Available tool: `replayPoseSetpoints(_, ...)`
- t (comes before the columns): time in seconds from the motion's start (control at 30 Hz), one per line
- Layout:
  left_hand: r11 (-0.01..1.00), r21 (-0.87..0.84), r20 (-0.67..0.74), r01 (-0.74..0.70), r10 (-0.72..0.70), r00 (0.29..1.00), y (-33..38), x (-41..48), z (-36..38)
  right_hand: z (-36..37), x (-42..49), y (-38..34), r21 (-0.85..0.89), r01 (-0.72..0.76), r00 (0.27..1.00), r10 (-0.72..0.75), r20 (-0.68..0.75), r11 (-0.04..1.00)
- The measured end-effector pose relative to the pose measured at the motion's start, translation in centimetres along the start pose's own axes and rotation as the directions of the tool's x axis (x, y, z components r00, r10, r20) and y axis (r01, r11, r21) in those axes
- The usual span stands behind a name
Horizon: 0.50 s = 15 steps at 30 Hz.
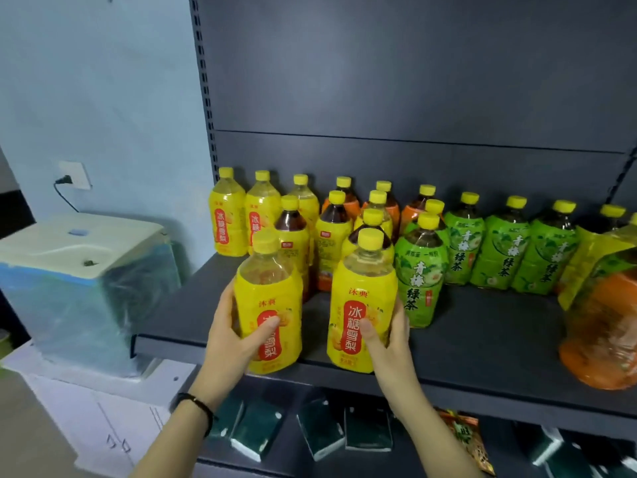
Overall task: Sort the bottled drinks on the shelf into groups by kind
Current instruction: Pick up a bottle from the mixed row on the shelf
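At 6 o'clock on the shelf (pixel 482 346), left grip (pixel 231 339) and right grip (pixel 389 343) are each clasping a pear bottle (pixel 272 305); green teas (pixel 499 253) are standing grouped at 3, centre bottles (pixel 331 236) seemingly awaiting sorting.

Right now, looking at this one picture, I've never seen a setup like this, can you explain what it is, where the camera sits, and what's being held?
There is no machine here. A person works bare-handed, and the single picture comes from a camera worn on their head, looking forward and down. The left-hand grip curls round one yellow-labelled bottle. The right-hand grip curls round a matching bottle. Both are at the front of a dark shelf. Behind stand more yellow-capped bottles: yellow labels at left, green labels at right, and some orange-labelled ones between. An orange bottle shows at the right edge.
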<state>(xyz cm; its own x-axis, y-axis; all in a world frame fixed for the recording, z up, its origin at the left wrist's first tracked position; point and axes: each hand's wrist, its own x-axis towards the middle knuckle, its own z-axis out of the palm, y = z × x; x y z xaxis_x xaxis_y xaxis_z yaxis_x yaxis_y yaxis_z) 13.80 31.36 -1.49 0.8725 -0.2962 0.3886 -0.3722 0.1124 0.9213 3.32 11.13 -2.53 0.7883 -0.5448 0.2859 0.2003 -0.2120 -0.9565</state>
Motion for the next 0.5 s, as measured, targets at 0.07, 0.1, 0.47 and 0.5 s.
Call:
replayPoseSetpoints(0.07, 1.0, -0.015, -0.015, 0.011, -0.011, 1.0, -0.3, 0.9, -2.1, 2.1, 0.3, 0.0, -0.008, 0.0, 1.0, 0.0, 0.009, 1.0)
replayPoseSetpoints(0.1, 1.0, -0.007, -0.021, 0.005, -0.005, 1.0, -0.4, 1.3, -2.9, 3.1, 0.4, 0.0, -0.011, -0.001, 1.0, 0.001, 0.02, 1.0)
replayPoseSetpoints(0.47, 1.0, 0.003, -0.102, 0.028, -0.027, 0.994, -3.0, 6.6, -8.7, 13.2, 3.6, 0.3, 0.098, -0.043, 0.977, 0.021, 0.212, 0.994)
replayPoseSetpoints(0.5, 0.999, 0.003, -0.105, 0.032, -0.031, 0.994, -3.3, 7.1, -9.2, 14.1, 3.9, 0.4, 0.101, -0.048, 0.975, 0.025, 0.223, 0.994)
